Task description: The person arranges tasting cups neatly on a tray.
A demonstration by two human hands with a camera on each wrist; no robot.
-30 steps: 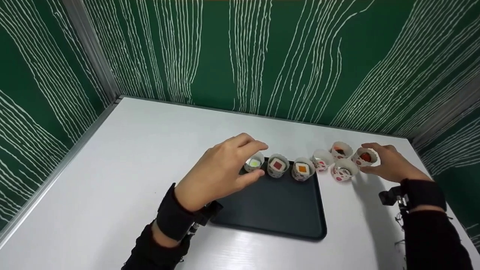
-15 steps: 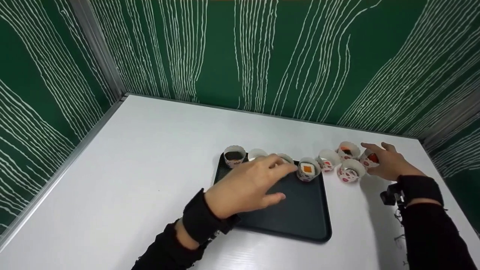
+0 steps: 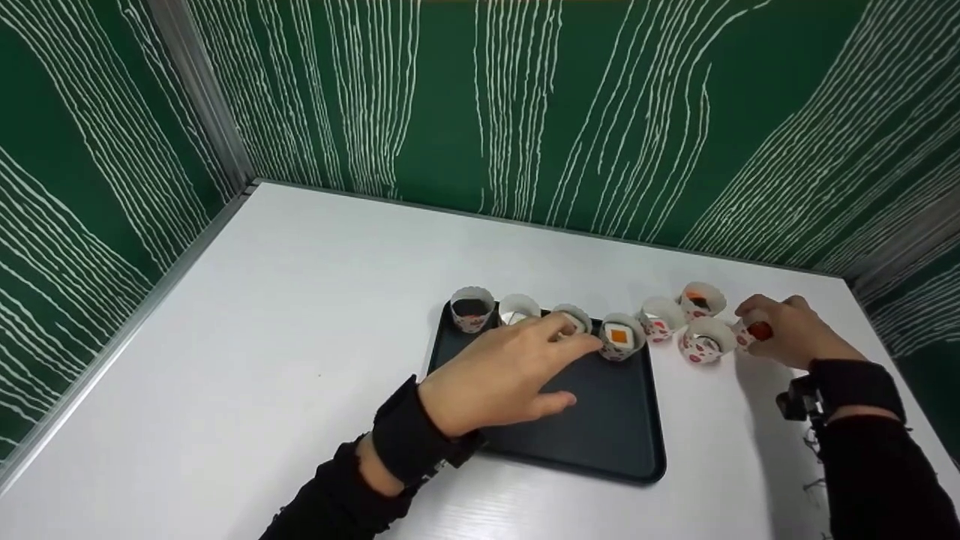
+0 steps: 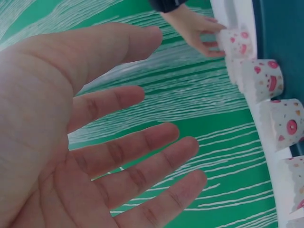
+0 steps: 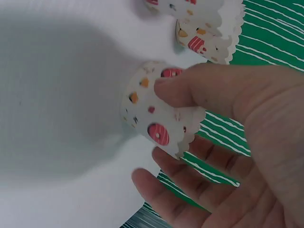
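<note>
My right hand (image 3: 802, 334) grips a paper baking cup (image 5: 152, 104) with pink and orange prints and a scalloped rim. Its thumb presses one side and the fingers reach round the far side. Something red shows inside that cup. Over the dark tray (image 3: 585, 427) hovers my left hand (image 3: 499, 375), fingers relaxed and apart, holding nothing. It partly hides the cups along the tray's back edge. Among those are a cup with dark filling (image 3: 472, 309) and a cup with an orange-and-white square (image 3: 621, 336).
Between the tray and my right hand stand three more cups: a cup with pink prints (image 3: 661, 319), a cup with orange and dark contents (image 3: 703, 300) and a pale-filled cup (image 3: 706, 341). Green walls with white lines (image 3: 450, 112) border the white table (image 3: 337, 277).
My left hand has moved right, away from the tray's back left cups, and hovers over the tray. The right hand has closed its fingers and thumb on the far right paper baking cup.
</note>
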